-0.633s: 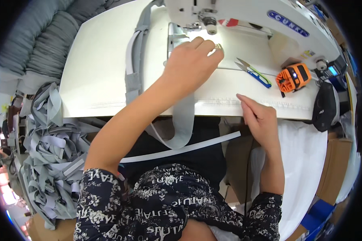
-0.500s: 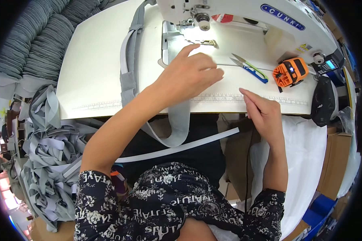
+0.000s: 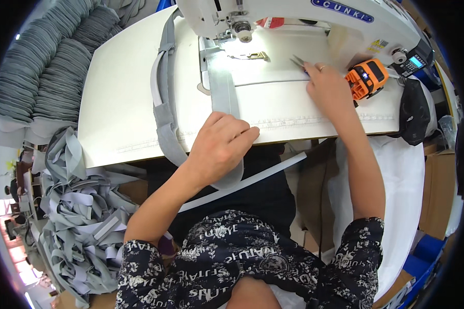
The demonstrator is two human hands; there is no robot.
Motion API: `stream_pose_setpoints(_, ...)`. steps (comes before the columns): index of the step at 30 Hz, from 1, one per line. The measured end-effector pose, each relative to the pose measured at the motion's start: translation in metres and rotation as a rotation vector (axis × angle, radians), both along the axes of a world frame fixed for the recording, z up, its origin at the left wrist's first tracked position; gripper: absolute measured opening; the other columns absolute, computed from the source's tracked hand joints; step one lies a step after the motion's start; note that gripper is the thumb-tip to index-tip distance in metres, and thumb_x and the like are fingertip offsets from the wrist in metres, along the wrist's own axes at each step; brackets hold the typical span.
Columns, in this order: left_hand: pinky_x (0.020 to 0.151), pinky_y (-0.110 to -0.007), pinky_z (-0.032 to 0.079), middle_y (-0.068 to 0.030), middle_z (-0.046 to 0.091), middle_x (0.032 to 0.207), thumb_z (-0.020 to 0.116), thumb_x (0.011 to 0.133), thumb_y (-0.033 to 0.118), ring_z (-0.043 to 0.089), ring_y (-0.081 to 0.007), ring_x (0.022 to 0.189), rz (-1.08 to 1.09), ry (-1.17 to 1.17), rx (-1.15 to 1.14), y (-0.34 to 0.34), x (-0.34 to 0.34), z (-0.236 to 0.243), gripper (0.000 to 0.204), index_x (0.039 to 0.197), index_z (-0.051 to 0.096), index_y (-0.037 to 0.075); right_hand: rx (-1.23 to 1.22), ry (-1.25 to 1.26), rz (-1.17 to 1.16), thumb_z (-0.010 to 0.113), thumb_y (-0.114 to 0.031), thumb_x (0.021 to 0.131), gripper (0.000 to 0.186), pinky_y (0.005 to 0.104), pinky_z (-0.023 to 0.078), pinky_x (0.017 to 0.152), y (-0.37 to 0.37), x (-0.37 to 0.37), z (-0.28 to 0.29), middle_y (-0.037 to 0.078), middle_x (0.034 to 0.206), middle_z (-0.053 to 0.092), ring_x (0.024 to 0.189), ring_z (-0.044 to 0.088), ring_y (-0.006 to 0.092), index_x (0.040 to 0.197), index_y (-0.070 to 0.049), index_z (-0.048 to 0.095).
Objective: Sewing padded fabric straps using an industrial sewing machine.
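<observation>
My left hand (image 3: 222, 147) is closed on a grey fabric strip (image 3: 221, 87) at the front edge of the sewing table. From under the sewing machine's head (image 3: 242, 32), the strip runs towards me and hangs over the edge in a loop. My right hand (image 3: 331, 91) lies over the thread snips (image 3: 297, 61), its fingers curled round them. Only the blades show past the fingertips; the handles are hidden. Beside that hand sits an orange and black boxy device (image 3: 367, 78). The lit metal presser plate (image 3: 252, 56) lies right of the strip.
A longer grey strip (image 3: 162, 116) is draped over the table's left part. Stacked grey pieces (image 3: 31, 77) stand at the far left, above a heap of loose strips (image 3: 82, 232). A white strip (image 3: 273, 172) crosses my lap. A black pouch (image 3: 414, 110) hangs at the right corner.
My left hand has drawn back towards the table's front edge and closed on the grey strip. My right hand has moved forward onto the thread snips. The whole view has shifted slightly.
</observation>
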State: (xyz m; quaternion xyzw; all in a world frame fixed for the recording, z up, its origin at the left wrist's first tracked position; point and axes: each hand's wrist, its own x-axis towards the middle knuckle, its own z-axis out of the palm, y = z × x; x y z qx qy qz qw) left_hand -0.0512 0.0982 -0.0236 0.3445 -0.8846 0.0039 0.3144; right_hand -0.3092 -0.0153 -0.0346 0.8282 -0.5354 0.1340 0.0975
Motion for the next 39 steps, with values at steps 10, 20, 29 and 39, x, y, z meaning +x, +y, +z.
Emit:
stream_pose_setpoints(10,0.067,-0.033,0.047,-0.0043,0.063,0.084,0.073,0.076,0.004,0.059,-0.0222,0.075,0.231,0.169,0.114,0.016,0.016,-0.003,0.017,0.092,0.070,0.006,0.931,-1.782,-0.001,0.036,-0.033,0.104,0.048,0.0225,0.039,0.046,0.155,0.028,-0.005,0.005,0.071,0.056,0.052,0.051,0.0103,0.117,0.008,0.057)
stream_pose_setpoints(20,0.063,-0.032,0.049,-0.0070,0.063,0.083,0.076,0.071,0.000,0.060,-0.0232,0.074,0.161,0.128,0.065,0.024,0.014,0.011,0.022,0.092,0.071,0.005,1.907,-2.119,-0.074,0.032,-0.059,0.100,0.055,0.0215,0.025,0.045,0.182,0.085,-0.026,-0.002,0.065,0.037,0.049,0.033,0.0082,0.097,-0.007,0.053)
stream_pose_setpoints(29,0.061,-0.031,0.050,-0.0075,0.066,0.082,0.074,0.077,0.002,0.064,-0.0213,0.072,0.224,0.211,0.170,0.023,0.027,0.019,0.016,0.092,0.073,0.005,1.829,-2.113,0.071,0.034,-0.055,0.101,0.052,0.0209,0.024,0.041,0.176,0.097,-0.025,-0.002,0.063,0.036,0.046,0.030,0.0070,0.098,-0.006,0.052)
stream_pose_setpoints(39,0.055,-0.026,0.049,-0.0068,0.068,0.079,0.074,0.080,0.003,0.065,-0.0169,0.066,0.215,0.188,0.083,0.014,0.027,0.037,0.012,0.091,0.073,0.005,1.514,-2.029,0.198,0.023,-0.054,0.103,0.065,0.0214,0.023,0.041,0.157,0.085,-0.009,-0.003,0.059,0.033,0.045,0.028,0.0064,0.105,0.002,0.057)
